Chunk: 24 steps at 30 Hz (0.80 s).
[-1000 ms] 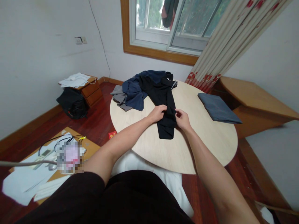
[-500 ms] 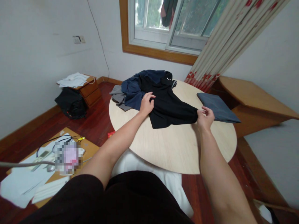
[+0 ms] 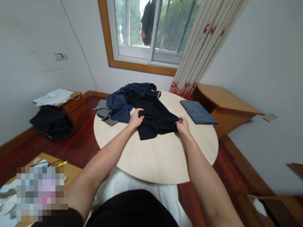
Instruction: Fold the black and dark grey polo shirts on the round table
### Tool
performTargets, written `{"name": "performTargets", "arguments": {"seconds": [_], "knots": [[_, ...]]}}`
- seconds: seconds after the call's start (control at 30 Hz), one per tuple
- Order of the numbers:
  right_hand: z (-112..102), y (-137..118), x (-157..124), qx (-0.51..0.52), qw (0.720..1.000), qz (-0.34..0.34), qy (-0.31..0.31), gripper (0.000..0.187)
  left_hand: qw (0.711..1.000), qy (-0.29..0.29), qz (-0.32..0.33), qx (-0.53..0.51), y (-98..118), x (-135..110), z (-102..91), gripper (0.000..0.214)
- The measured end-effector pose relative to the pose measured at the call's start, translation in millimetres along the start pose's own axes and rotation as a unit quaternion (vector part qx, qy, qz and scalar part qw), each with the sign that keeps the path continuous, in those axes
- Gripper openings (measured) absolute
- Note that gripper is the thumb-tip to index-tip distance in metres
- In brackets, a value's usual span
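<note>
A black garment [image 3: 155, 118] lies spread on the round pale wooden table [image 3: 163, 157]. My left hand [image 3: 134, 118] grips its left edge, fingers closed on the cloth. My right hand [image 3: 182, 125] pinches the garment's right corner. Behind it a navy garment [image 3: 119, 105] and a grey one [image 3: 104, 112] lie in a heap, the grey one hanging over the table's far left rim.
A folded grey-blue garment [image 3: 197, 112] lies at the table's right. A wooden bench [image 3: 224, 101] stands by the curtain [image 3: 201, 47]. A small drawer unit [image 3: 73, 105] with white cloth and a black bag [image 3: 49, 124] sit at left. Papers and cables lie on a board [image 3: 71, 170] on the floor.
The black garment went from a narrow strip to spread wide; my right hand pulled its corner right, then drew back inward. The camera view shifted, tilting up and to the right.
</note>
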State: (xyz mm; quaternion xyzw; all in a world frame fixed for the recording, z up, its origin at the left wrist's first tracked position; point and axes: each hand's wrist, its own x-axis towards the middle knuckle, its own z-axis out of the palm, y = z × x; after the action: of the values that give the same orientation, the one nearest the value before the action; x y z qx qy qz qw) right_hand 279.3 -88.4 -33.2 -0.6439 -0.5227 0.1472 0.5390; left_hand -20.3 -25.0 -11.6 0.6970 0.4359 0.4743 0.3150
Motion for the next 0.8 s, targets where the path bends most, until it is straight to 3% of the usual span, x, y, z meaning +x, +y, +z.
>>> {"name": "performTargets", "arguments": {"seconds": [0.1, 0.2, 0.27, 0.33, 0.47, 0.53, 0.63, 0.7, 0.8], "knots": [[-13.9, -4.2, 3.2, 0.071, 0.992, 0.04, 0.092, 0.032, 0.996, 0.057, -0.024, -0.066, -2.5, 8.6, -8.1, 0.052], [-33.2, -13.1, 2.6, 0.091, 0.988, 0.052, 0.117, 0.036, 0.993, 0.059, -0.056, -0.088, 0.5, 13.4, -20.8, 0.051], [-44.3, -23.0, 0.5, 0.086, 0.991, 0.048, 0.093, 0.034, 0.994, 0.018, -0.072, -0.077, 7.0, 12.7, -30.6, 0.041], [-52.7, -34.6, -1.2, 0.085, 0.995, 0.032, 0.047, 0.03, 0.992, -0.061, -0.087, -0.068, 17.1, 9.9, -42.2, 0.038], [-62.1, -49.6, -2.1, 0.133, 0.991, -0.001, 0.003, 0.035, 0.964, -0.217, -0.107, -0.113, 41.4, 3.6, -68.2, 0.065], [-61.9, -48.1, -4.7, 0.118, 0.992, 0.034, -0.014, 0.04, 0.958, -0.242, -0.098, -0.121, 49.6, -0.1, -77.2, 0.081], [-52.0, -38.3, -15.3, 0.03, 0.984, 0.124, -0.121, 0.038, 0.955, -0.274, -0.099, -0.062, 50.8, -9.4, -78.1, 0.094], [-41.6, -33.8, -24.4, 0.004, 0.978, 0.123, -0.17, 0.035, 0.952, -0.283, -0.115, -0.01, 46.6, -17.3, -71.6, 0.092], [-34.6, -40.6, -33.3, 0.028, 0.986, 0.078, -0.147, 0.043, 0.959, -0.254, -0.107, 0.061, 44.7, -26.0, -64.6, 0.073]]}}
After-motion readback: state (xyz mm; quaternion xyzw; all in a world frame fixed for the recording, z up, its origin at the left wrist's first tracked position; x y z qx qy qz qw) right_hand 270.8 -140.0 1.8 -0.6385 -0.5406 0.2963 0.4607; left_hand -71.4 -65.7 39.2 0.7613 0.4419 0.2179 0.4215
